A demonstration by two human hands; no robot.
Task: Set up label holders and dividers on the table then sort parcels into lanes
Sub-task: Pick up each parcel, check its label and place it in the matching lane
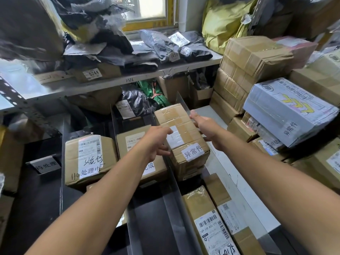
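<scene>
We clasp the box [184,133] with left hand [156,142] and right hand [203,124]. Set crooked, it may tip the divider [176,199].

Daylight from the rear window; wide-angle view, soft at the edges.
Window [152,7] blown out to white; cool glare along the shelf [103,83] board at left; sheen on the taped parcel [181,129] at centre; table [42,199] dark, deep shadow lower left; bags [27,24] top left smeared with blur; straight lines bow toward the corners; centre labels sharp and legible.
</scene>
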